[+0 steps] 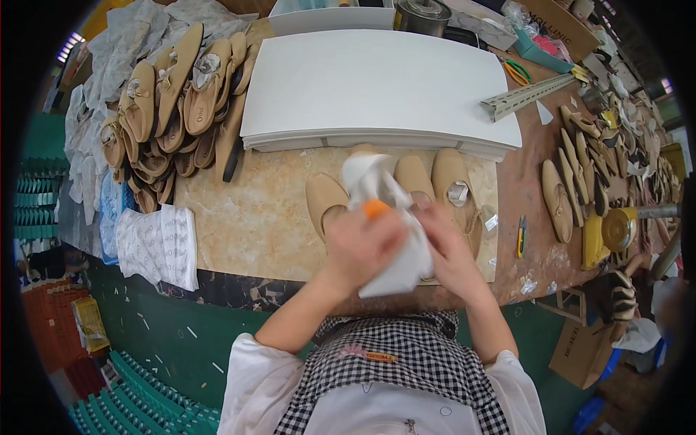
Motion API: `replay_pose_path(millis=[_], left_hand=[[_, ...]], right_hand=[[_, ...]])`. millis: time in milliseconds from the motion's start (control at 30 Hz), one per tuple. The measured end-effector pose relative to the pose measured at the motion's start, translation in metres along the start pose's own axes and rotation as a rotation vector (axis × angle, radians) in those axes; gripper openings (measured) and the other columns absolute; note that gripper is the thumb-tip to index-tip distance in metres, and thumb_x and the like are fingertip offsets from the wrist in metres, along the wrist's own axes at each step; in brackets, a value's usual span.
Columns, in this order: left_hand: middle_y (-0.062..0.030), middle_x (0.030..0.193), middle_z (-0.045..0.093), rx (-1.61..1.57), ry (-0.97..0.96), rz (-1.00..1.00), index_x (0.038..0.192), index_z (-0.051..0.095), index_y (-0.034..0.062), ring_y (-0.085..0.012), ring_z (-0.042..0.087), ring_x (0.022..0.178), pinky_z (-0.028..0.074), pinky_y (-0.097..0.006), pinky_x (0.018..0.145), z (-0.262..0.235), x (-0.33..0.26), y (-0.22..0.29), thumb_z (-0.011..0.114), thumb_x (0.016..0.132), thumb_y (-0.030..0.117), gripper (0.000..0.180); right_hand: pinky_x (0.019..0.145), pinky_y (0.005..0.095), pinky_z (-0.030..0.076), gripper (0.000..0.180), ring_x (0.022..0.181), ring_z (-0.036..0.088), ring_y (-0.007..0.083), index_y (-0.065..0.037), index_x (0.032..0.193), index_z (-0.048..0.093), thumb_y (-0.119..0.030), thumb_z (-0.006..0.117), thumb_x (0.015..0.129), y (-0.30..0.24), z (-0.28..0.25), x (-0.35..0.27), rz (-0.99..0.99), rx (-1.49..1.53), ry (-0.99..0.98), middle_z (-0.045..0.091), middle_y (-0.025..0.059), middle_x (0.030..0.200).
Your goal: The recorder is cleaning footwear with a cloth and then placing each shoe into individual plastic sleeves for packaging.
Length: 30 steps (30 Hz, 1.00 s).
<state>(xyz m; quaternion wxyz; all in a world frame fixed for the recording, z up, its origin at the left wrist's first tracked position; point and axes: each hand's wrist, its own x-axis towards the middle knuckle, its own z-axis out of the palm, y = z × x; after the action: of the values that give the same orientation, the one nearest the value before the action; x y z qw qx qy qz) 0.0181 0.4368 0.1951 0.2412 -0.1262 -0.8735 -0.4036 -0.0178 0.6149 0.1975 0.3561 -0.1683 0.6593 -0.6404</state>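
Both hands are close together at the table's front edge, over a row of tan shoes. My left hand (360, 243) grips a small orange-tipped tool (375, 209) and part of a white cloth or paper (391, 232). My right hand (447, 243) grips the same white cloth from the right side; the cloth hangs below and rises above the hands. Under and behind the hands lie tan flat shoes (324, 203), side by side on the marbled beige tabletop (254, 217). Whether a shoe is inside the cloth is hidden.
A stack of white boards (377, 87) lies behind the shoes. Several tan sandals (174, 101) are piled at the left on wrapping paper. More tan shoes (562, 196) line the right side, beside a small cutter (520, 238), a metal rail (525, 96) and a yellow tape dispenser (612, 232).
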Motion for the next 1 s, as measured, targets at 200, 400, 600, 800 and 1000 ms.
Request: replay_pose_path(millis=[200,400,600,800,1000], left_hand=[[-0.0093,0.102,0.058,-0.765,-0.018,-0.543,0.119,0.045,0.0064,-0.0148,0.055,0.097,0.044,-0.029,0.084,0.007,0.013,-0.009,0.056,0.086,0.017,0.036],[-0.0106,0.138,0.038,-1.027,-0.184,-0.849,0.140,0.027,0.0024,-0.0185,0.037,0.127,0.028,-0.033,0.106,0.013,-0.007,-0.007,0.027,0.099,0.030,0.049],[-0.0095,0.130,0.048,-1.216,-0.181,-1.008,0.132,0.041,0.0031,-0.0210,0.045,0.121,0.032,-0.035,0.104,0.000,-0.001,-0.019,0.027,0.098,0.041,0.053],[-0.0212,0.106,0.058,0.379,-0.285,-0.072,0.116,0.053,-0.0079,-0.0331,0.047,0.112,0.030,-0.043,0.104,0.028,-0.011,-0.026,0.042,0.087,0.055,0.070],[-0.0197,0.115,0.055,0.530,-0.557,0.024,0.114,0.053,-0.0087,-0.0337,0.043,0.117,0.025,-0.047,0.105,0.047,-0.082,-0.002,0.061,0.074,0.049,0.071]], right_hand=[[0.096,0.0339,0.041,0.043,0.113,0.053,0.0252,-0.002,0.122,0.053,-0.001,0.060,0.079,-0.012,0.053,0.008,-0.640,-0.769,0.455,0.056,0.0140,0.121],[0.096,0.0381,0.043,0.058,0.117,0.051,0.0342,-0.003,0.126,0.049,0.010,0.058,0.070,-0.021,0.019,0.031,-0.678,-0.391,0.384,0.054,0.0169,0.124],[0.092,0.0407,0.045,0.060,0.115,0.051,0.0351,-0.004,0.126,0.049,-0.006,0.068,0.070,-0.001,0.036,0.032,-0.750,-1.123,0.331,0.055,0.0174,0.122],[0.071,0.0292,0.050,0.038,0.085,0.062,0.0168,0.000,0.112,0.057,0.002,0.057,0.074,0.023,-0.013,0.069,-0.231,0.075,0.525,0.063,0.0109,0.104],[0.073,0.0336,0.046,0.036,0.083,0.054,0.0251,-0.002,0.104,0.060,-0.011,0.065,0.069,0.059,0.012,0.062,-0.470,-1.304,0.250,0.051,0.0082,0.086]])
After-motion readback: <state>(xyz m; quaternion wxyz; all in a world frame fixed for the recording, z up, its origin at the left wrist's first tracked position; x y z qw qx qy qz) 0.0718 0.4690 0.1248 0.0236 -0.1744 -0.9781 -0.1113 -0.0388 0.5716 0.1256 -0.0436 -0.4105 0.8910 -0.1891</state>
